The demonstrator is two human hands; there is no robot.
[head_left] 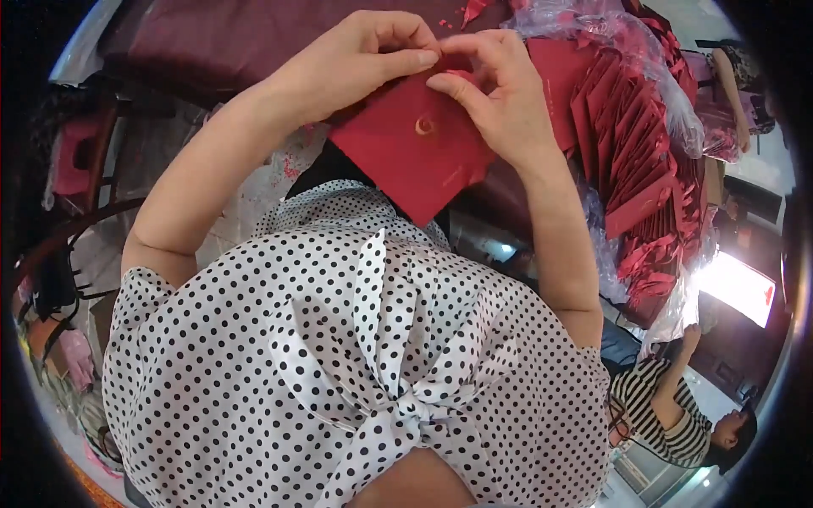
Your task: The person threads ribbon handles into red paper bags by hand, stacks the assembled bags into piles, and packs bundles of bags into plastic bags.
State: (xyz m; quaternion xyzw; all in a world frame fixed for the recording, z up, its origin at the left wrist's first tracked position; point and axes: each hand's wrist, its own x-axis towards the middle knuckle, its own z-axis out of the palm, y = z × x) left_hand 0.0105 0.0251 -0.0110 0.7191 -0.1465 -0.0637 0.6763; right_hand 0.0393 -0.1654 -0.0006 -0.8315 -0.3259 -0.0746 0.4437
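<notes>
A flat red paper bag with a small gold emblem hangs tilted over the table's near edge, one corner toward my lap. My left hand is closed in a pinch at the bag's upper edge, thumb against the curled fingers. Close beside it, my right hand is also closed around that edge, its thumb on the front face and its fingers bent behind. The fingertips of both hands nearly meet there. Whatever small piece lies between the fingertips is mostly hidden.
To the right lies a long fanned row of similar red bags with red ribbons, partly under clear plastic wrap. A dark red table surface spreads behind my hands. A person in a striped top is at the lower right.
</notes>
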